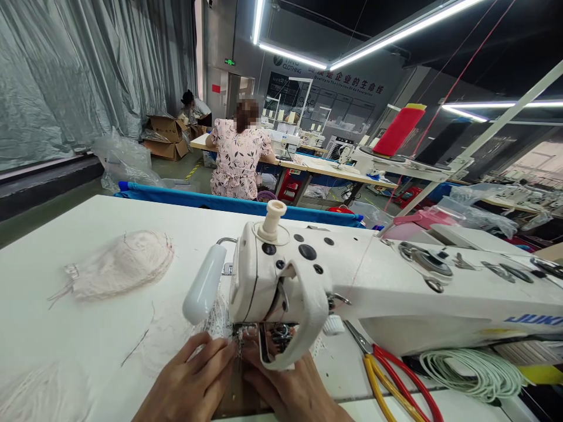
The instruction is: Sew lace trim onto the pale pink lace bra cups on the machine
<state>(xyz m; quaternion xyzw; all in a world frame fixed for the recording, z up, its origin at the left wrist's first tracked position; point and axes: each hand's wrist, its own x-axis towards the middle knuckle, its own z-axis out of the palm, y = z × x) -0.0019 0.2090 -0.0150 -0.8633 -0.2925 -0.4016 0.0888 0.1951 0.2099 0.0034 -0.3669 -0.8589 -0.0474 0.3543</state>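
Observation:
My left hand point(197, 372) rests at the needle area of a white sewing machine point(281, 275), its bent fingers close together on white lace fabric point(219, 316). On the other side of the needle is my right hand point(285, 381), partly covered by the machine's curved white guard. Its fingers hold the lace's near end close to the presser foot, though some fingertips are hidden. A thin, pale lace piece point(165, 337) with loose thread ends lies left of my left hand. Farther left is a stack of white lace pieces point(127, 264).
Red-and-yellow-handled scissors point(387, 375) lie right of my right hand, beside a coil of pale green cord point(475, 372). More white fabric point(44, 392) sits at the near left. A red thread cone point(399, 130) stands behind the machine. A person point(241, 155) sits at another table ahead.

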